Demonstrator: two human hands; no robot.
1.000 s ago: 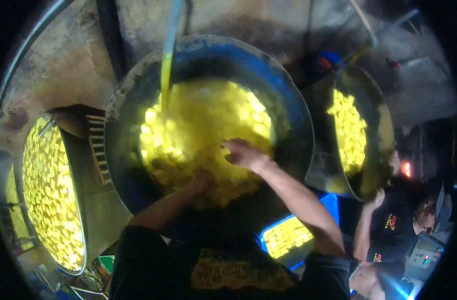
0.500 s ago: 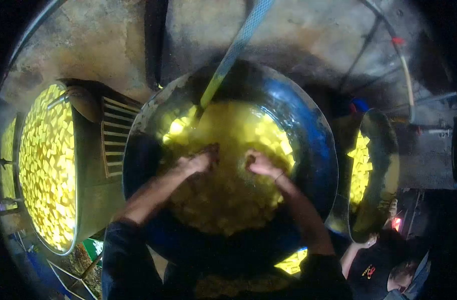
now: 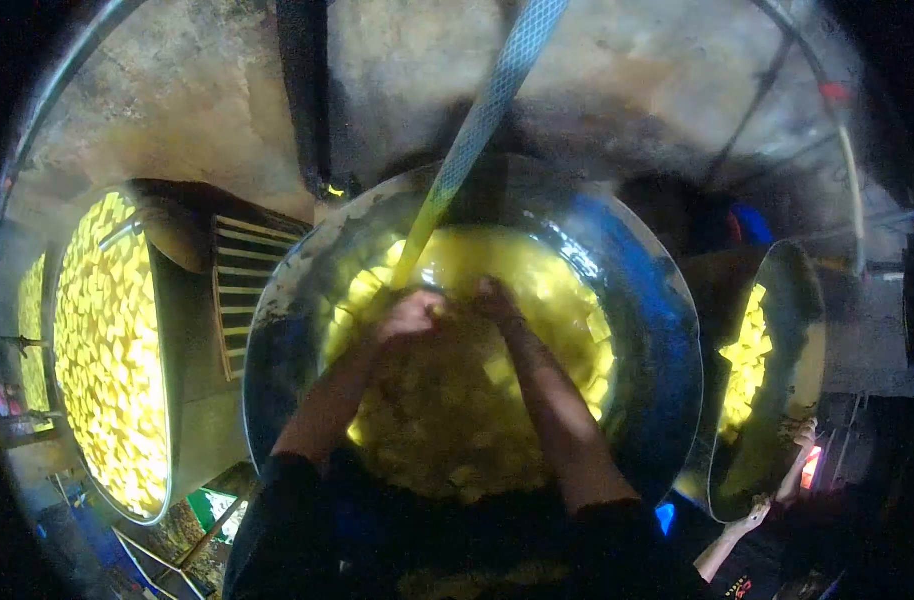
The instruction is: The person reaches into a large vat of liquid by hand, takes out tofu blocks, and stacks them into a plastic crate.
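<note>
A wide, dark round pot [image 3: 645, 300] stands before me, holding murky yellow liquid and many yellow cubes [image 3: 575, 295] that look like tofu. My left hand [image 3: 414, 313] is over the liquid near the pot's middle, its fingers curled inward; whatever they may hold is hidden. Just to its right, my right hand [image 3: 494, 298] reaches farther in, smeared by motion with its fingers hard to make out. A mesh-patterned hose [image 3: 492, 110] comes down from above, its lower end in the pot close to my left hand.
A large vat [image 3: 162, 440] full of yellow cubes stands at left, beside a slatted rack [image 3: 252, 285]. On the right, another vat [image 3: 802, 300] holds more cubes. Another person's hand [image 3: 752, 518] grips its lower edge. A stained wall [image 3: 417, 60] lies behind.
Both hands have moved farther into the pot and closer together. The view has shifted, and the other person's head is now mostly out of sight.
</note>
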